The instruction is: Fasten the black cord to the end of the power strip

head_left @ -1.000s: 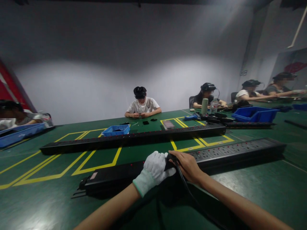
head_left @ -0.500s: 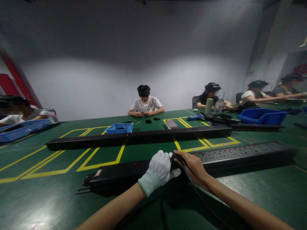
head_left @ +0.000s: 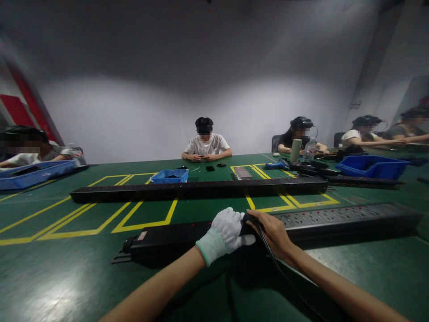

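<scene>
A long black power strip point(head_left: 321, 219) with a row of sockets and small red dots lies across the green table in front of me. My left hand point(head_left: 229, 230), in a white knitted glove with a mint cuff, is closed over the strip's middle. My bare right hand point(head_left: 273, 230) is beside it, its fingers closed round a black plug at the strip's top face. From that plug a black cable point(head_left: 275, 264) runs down toward the table's near edge. The gloved fingers hide part of the plug and the strip, so how far the plug sits in a socket cannot be seen.
A second long power strip point(head_left: 201, 189) lies parallel behind. Blue bins stand at the back middle point(head_left: 170, 176), left point(head_left: 36, 173) and right point(head_left: 372, 167). A blue tool point(head_left: 275, 165), a green bottle point(head_left: 295, 150) and yellow tape lines are further back. Several people sit round the table.
The whole view has shifted slightly, with things appearing a little further right. Both hands keep their hold at the same place on the strip.
</scene>
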A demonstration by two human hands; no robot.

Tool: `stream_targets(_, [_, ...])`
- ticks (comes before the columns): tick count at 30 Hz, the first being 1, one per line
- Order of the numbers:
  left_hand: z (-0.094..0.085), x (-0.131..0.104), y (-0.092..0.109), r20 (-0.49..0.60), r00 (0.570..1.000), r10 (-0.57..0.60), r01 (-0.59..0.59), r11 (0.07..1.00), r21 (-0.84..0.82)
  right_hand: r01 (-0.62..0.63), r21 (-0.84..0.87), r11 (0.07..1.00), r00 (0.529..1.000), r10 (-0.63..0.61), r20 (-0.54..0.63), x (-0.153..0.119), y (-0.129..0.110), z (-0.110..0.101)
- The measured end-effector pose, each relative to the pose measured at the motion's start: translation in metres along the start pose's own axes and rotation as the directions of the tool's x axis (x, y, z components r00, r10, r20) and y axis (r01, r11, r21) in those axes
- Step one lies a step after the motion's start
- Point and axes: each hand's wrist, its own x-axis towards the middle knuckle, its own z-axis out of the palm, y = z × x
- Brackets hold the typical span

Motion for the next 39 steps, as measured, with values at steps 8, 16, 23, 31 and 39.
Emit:
stream_targets(8, [0.0, -0.005, -0.004, -0.021, 0.999, -0.033, 0.032, 0.999, -0.043, -0.017, -0.038, 0.999, 0.966, 0.007, -0.258, 0.025, -0.01, -0.019])
stream_targets(16, [-0.005, -0.02, -0.019, 0.103, 0.995, -0.004, 0.012, 0.997, -0.074, 0.025, 0.084, 0.996, 0.983, -0.009, -0.182, 0.029, -0.008, -0.003])
stream_targets(23, [-0.027, -0.043, -0.04, 0.233, 0.965, -0.119, 0.138, 0.988, -0.07, 0.005, 0.147, 0.989, 0.999, 0.001, -0.039, 0.043, -0.023, 0.014])
stream_targets(31, [-0.035, -0.059, -0.056, 0.316, 0.93, -0.185, 0.214, 0.975, -0.06, -0.015, 0.014, 1.0, 0.982, 0.012, 0.19, 0.047, -0.021, 0.013])
stream_targets(39, [-0.043, -0.051, -0.054, 0.474, 0.86, -0.192, 0.262, 0.961, -0.085, 0.132, -0.069, 0.989, 0.946, -0.105, 0.306, 0.055, -0.027, 0.007])
